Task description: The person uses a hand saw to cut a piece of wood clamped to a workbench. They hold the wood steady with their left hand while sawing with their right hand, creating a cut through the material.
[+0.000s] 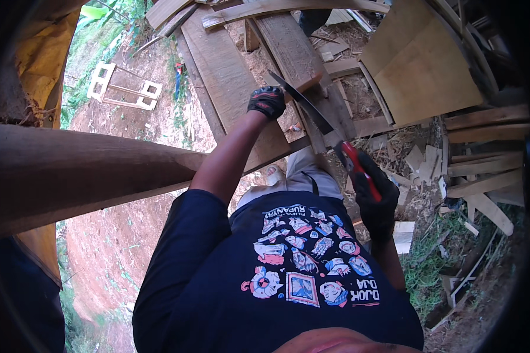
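My right hand [376, 197], in a black glove, is wrapped round the red handle [359, 167] of a hand saw. From there the dark saw blade [312, 110] runs up and to the left, its tip close to my left hand. My left hand [267, 103], also in a black glove, is closed on a narrow wooden strip [311, 83]. The blade crosses this strip just right of my left fingers; whether its teeth are in the wood I cannot tell. Beneath the strip lie wide wooden planks [224, 70], which form a work surface.
A thick wooden beam [88, 165] juts in from the left, beside my left forearm. A plywood sheet [421, 65] leans at the upper right. Stacked boards [489, 132] and scrap wood [427, 162] lie to the right. On the ground at the left rests a pale wooden frame [123, 88].
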A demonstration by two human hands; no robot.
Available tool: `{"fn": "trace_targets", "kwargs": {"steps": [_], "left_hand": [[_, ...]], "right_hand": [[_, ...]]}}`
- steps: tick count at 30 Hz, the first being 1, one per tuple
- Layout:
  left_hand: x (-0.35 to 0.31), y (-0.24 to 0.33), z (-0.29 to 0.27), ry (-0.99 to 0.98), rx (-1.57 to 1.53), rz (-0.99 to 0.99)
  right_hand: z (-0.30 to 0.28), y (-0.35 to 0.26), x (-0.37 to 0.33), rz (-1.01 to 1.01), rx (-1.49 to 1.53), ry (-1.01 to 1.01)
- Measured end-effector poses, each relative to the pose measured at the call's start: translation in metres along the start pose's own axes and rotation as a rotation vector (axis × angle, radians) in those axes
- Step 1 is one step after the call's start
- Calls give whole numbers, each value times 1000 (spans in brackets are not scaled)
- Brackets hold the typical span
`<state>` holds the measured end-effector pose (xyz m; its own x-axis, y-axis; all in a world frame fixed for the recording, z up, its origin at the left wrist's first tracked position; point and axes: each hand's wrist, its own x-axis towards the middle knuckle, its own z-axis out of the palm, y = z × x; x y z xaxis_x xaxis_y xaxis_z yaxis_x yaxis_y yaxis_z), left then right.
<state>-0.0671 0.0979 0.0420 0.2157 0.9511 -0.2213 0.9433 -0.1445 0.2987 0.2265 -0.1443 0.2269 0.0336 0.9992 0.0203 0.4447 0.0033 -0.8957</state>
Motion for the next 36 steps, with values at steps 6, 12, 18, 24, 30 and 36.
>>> {"fn": "trace_targets", "kwargs": {"steps": [6, 12, 18, 24, 30, 36], "left_hand": [[-12, 9, 9, 100, -30, 65], [-8, 8, 14, 135, -29, 50], [5, 1, 4, 31, -6, -77], [3, 1, -5, -12, -26, -102], [-3, 6, 2, 59, 4, -76], [14, -3, -10, -42, 10, -96]], "right_hand": [[31, -6, 46, -284, -146, -39], [95, 32, 124, -401, -115, -1], [112, 55, 140, -462, -111, 38], [31, 34, 45, -416, -283, -107], [46, 47, 57, -442, -203, -65], [107, 50, 124, -495, -56, 92]]}}
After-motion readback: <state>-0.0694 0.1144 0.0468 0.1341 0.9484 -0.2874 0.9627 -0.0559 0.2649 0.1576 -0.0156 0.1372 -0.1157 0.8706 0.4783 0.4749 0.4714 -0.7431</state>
